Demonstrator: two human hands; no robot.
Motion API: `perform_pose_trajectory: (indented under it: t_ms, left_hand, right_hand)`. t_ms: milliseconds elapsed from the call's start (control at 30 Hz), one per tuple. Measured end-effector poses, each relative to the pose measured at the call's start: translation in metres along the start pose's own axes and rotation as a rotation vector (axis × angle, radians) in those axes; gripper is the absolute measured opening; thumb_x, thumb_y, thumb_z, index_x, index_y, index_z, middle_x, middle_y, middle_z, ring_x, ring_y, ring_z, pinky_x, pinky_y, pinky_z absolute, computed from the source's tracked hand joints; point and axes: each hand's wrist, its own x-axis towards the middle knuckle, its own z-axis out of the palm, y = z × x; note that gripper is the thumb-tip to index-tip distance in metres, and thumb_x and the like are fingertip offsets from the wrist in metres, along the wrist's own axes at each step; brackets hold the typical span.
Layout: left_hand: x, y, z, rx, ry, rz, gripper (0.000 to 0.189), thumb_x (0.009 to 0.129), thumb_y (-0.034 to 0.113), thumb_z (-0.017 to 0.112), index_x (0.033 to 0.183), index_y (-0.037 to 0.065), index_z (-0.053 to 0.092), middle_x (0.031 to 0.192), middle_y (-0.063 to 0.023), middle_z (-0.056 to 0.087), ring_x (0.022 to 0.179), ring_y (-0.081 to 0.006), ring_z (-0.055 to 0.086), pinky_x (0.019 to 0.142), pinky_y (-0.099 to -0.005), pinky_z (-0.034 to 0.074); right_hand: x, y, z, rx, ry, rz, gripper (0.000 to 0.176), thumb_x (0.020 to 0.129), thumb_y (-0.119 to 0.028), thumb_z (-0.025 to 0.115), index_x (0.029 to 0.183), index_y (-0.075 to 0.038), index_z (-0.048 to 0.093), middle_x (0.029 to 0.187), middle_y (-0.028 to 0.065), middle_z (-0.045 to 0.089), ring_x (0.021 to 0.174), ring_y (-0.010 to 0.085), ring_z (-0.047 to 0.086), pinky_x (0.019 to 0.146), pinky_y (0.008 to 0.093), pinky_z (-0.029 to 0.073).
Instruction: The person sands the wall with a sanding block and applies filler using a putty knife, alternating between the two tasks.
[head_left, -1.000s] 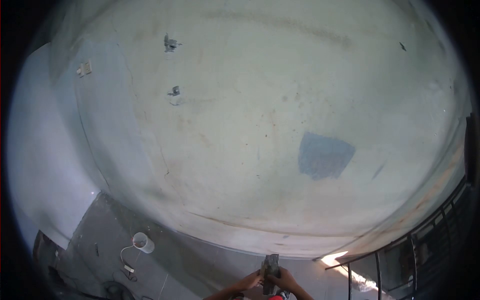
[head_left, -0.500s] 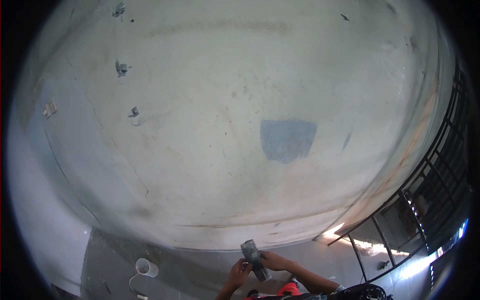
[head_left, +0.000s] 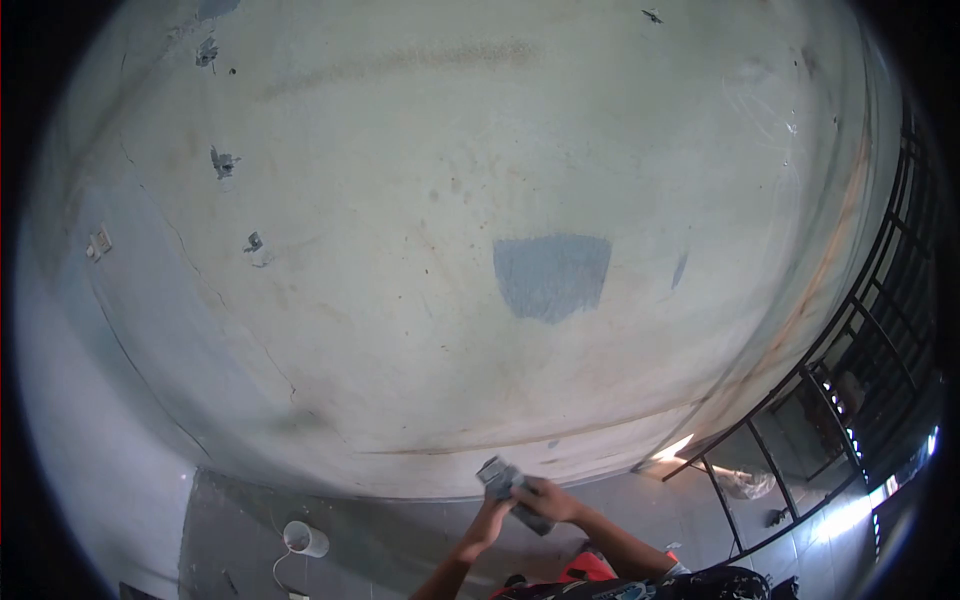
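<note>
A long grey block (head_left: 535,519), which looks like a hand sanding block, is held in front of my body, low in the view. Its upper end tilts toward the wall, with a lighter plate or clamp there. My left hand (head_left: 492,512) is closed on the upper part from the left side. My right hand (head_left: 552,499) grips its middle from the right, with the fingers across it. The fingers partly cover the block, so its underside is hidden. Both hands are apart from the wall.
Ahead stands a pale wall (head_left: 400,330) with a grey patch (head_left: 553,277), several chipped spots and cracks. A white bucket (head_left: 306,539) with a cord beside it stands on the tiled floor at lower left. A dark metal frame (head_left: 765,470) stands at right. A wall socket (head_left: 99,243) is at left.
My left hand has moved up along the block toward its upper end. The block has risen slightly, and the camera view has tilted a little.
</note>
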Motion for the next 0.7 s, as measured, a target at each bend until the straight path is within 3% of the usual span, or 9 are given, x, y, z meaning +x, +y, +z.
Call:
perform_pose_trajectory:
  t_ms: [67,167,200,300,400,467,567,667,700]
  left_hand:
    - [0.033,0.029,0.014,0.052,-0.063,0.262,0.045,0.108,0.028,0.051,0.142,-0.002,0.05,0.11,-0.0042,0.065,0.102,-0.0153,0.059,0.094,-0.0338,0.048]
    - [0.093,0.117,0.013,0.409,-0.082,0.305,0.042,0.11,0.028,0.047,0.135,-0.004,0.057,0.098,-0.0035,0.063,0.09,-0.013,0.055,0.085,-0.0328,0.047]
    - [0.104,0.162,0.026,0.343,0.075,0.555,0.039,0.11,0.027,0.045,0.128,-0.004,0.061,0.091,-0.0038,0.063,0.083,-0.012,0.053,0.079,-0.0328,0.047]
    - [0.129,0.316,0.029,0.672,0.289,1.09,0.053,0.103,0.005,0.043,0.154,-0.006,0.038,0.155,-0.0291,0.045,0.145,-0.0407,0.044,0.118,-0.0434,0.036]
    - [0.146,0.458,0.031,1.21,0.817,1.513,0.075,0.088,-0.008,0.054,0.159,0.014,0.041,0.161,-0.023,0.038,0.148,-0.0469,0.035,0.119,-0.0605,0.028]
    - [0.167,0.534,0.023,1.368,1.128,1.567,0.075,0.089,-0.005,0.054,0.158,0.023,0.044,0.162,-0.0198,0.039,0.148,-0.0478,0.035,0.12,-0.059,0.027]
    - [0.228,0.584,0.003,1.366,1.212,1.493,0.075,0.089,0.012,0.063,0.16,0.017,0.039,0.163,-0.0216,0.037,0.151,-0.047,0.029,0.121,-0.0616,0.022]
    - [0.27,0.552,0.059,1.188,1.207,1.621,0.088,0.085,0.034,0.071,0.16,0.008,0.035,0.163,-0.0251,0.034,0.154,-0.0453,0.023,0.123,-0.0627,0.016]
    - [0.27,0.544,0.084,1.344,0.977,1.583,0.094,0.083,0.043,0.072,0.159,0.005,0.033,0.163,-0.0269,0.031,0.155,-0.0458,0.019,0.124,-0.0621,0.014]
  right_hand:
    - [-0.002,-0.005,-0.033,0.019,0.106,-0.026,0.045,0.109,-0.039,0.052,0.119,0.003,0.061,0.101,0.0111,0.067,0.095,0.0177,0.061,0.087,0.0354,0.051]
    - [-0.012,-0.011,-0.072,0.172,0.34,-0.058,0.043,0.109,-0.039,0.051,0.119,0.001,0.063,0.101,0.0104,0.07,0.091,0.0171,0.064,0.082,0.0322,0.052]
    - [-0.019,-0.004,-0.087,0.167,0.327,-0.061,0.043,0.109,-0.039,0.051,0.119,0.001,0.063,0.101,0.0104,0.07,0.091,0.0171,0.064,0.082,0.0322,0.052]
    - [-0.043,0.025,-0.132,0.103,0.334,-0.004,0.041,0.109,-0.037,0.051,0.117,0.002,0.063,0.103,0.0104,0.071,0.091,0.0173,0.067,0.081,0.0321,0.053]
    - [-0.074,0.059,-0.153,0.141,0.387,0.113,0.039,0.109,-0.035,0.052,0.117,0.002,0.063,0.102,0.0112,0.073,0.09,0.0181,0.069,0.079,0.033,0.054]
    - [-0.093,0.085,-0.161,0.225,0.52,0.257,0.036,0.108,-0.032,0.054,0.113,0.002,0.065,0.099,0.0124,0.073,0.091,0.0213,0.071,0.077,0.0353,0.056]
    - [-0.117,0.112,-0.167,0.348,0.606,0.342,0.036,0.107,-0.033,0.055,0.11,0.001,0.065,0.098,0.014,0.073,0.086,0.0232,0.072,0.073,0.0354,0.057]
    - [-0.129,0.135,-0.177,0.404,0.644,0.402,0.037,0.107,-0.034,0.055,0.109,0.002,0.064,0.098,0.0151,0.074,0.084,0.0251,0.073,0.072,0.0356,0.057]
    - [-0.128,0.137,-0.181,0.403,0.64,0.389,0.037,0.107,-0.034,0.055,0.109,0.002,0.064,0.098,0.0151,0.074,0.084,0.0251,0.073,0.072,0.0356,0.057]
